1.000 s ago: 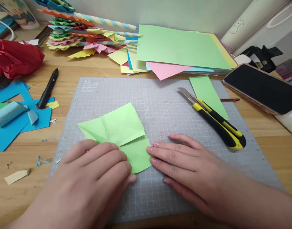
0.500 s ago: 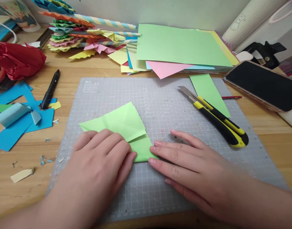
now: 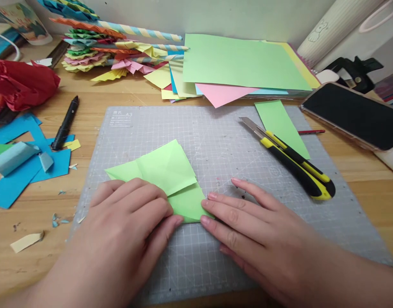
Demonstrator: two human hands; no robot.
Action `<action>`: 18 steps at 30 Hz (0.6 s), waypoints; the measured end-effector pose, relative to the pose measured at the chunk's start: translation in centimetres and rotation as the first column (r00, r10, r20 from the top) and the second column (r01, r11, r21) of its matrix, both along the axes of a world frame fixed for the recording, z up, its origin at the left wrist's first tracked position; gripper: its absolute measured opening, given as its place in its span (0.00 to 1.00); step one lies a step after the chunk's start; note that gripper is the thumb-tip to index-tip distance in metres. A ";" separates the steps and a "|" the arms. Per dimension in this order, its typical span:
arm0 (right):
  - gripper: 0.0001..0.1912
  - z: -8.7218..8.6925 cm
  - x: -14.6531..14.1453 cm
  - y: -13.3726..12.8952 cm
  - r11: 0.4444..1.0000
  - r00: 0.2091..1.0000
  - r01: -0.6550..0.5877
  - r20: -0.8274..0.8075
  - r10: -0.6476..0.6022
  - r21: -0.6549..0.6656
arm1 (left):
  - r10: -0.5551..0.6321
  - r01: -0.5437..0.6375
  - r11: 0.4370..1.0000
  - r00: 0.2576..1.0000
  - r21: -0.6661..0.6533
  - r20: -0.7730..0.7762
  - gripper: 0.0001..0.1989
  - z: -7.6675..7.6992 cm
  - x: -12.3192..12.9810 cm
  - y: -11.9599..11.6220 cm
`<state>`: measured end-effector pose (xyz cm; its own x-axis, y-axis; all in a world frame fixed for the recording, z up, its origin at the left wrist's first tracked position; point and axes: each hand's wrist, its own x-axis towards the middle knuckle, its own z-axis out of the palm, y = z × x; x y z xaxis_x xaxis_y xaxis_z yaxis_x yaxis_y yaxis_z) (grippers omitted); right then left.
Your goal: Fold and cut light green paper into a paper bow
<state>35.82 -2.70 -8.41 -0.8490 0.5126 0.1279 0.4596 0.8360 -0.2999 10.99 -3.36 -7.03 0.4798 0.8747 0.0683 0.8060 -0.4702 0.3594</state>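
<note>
A folded light green paper [image 3: 170,167] lies on the grey cutting mat [image 3: 190,256], with a layered flap across its middle. My left hand [image 3: 128,231] is over its lower left part, fingers curled together and thumb at the near edge, pressing on the paper. Some of the paper is hidden under that hand. My right hand [image 3: 254,226] lies flat with its fingers spread, and its fingertips touch the paper's lower right corner.
A yellow and black utility knife [image 3: 289,158], blade out, lies right of the paper beside a green strip [image 3: 279,124]. Farther out are a phone [image 3: 353,113], a paper stack [image 3: 244,64], a black pen [image 3: 65,124] and blue scraps [image 3: 55,164].
My left hand has slid slightly left and down along the near edge, uncovering a little more paper. My right hand has barely moved. The whole view has shifted slightly.
</note>
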 end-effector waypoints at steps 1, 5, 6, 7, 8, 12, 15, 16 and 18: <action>0.19 0.2 0.0 0.0 1.000 1.000 0.009 -0.018 -0.009 -0.006 | 0.004 -0.004 1.000 1.000 0.016 -0.015 0.10 -0.1 0.1 0.1; 0.16 1.1 -0.2 0.1 0.999 0.993 0.035 -0.117 -0.034 0.005 | 0.006 -0.003 0.999 0.998 0.054 -0.056 0.11 -0.4 0.6 0.4; 0.16 1.2 -0.2 0.1 0.999 0.992 0.034 -0.124 -0.031 0.019 | 0.005 -0.002 0.999 0.998 0.054 -0.058 0.11 -0.4 0.7 0.4; 0.17 1.2 -0.3 0.0 0.999 0.992 0.033 -0.121 -0.029 0.033 | 0.005 -0.002 0.998 0.998 0.056 -0.058 0.11 -0.4 0.7 0.5; 0.18 1.2 -0.5 -0.1 0.998 0.993 0.037 -0.109 -0.032 0.045 | 0.006 -0.002 0.998 0.998 0.057 -0.057 0.11 -0.4 0.7 0.5; 0.18 0.4 -0.9 -1.2 0.988 0.993 0.094 -0.078 -0.085 0.119 | 0.004 -0.001 0.999 0.998 0.053 -0.060 0.11 -0.4 0.7 0.5; 0.15 0.2 -1.0 -1.8 0.977 0.994 0.103 -0.057 -0.094 0.188 | 0.002 0.002 0.998 0.998 0.057 -0.056 0.11 -0.4 0.8 0.5; 0.15 0.2 -1.0 -1.9 0.974 0.995 0.100 -0.047 -0.092 0.204 | 0.001 0.002 0.998 0.998 0.059 -0.056 0.11 -0.4 0.8 0.5; 0.15 0.2 -1.0 -1.9 0.972 0.996 0.089 -0.026 -0.086 0.216 | 0.001 0.003 0.998 0.998 0.062 -0.056 0.11 -0.4 0.8 0.5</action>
<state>34.83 -4.63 -8.21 -0.7990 0.5432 0.2579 0.5302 0.8387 -0.1242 11.75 -2.83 -7.43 0.4851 0.8692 0.0957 0.8238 -0.4910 0.2835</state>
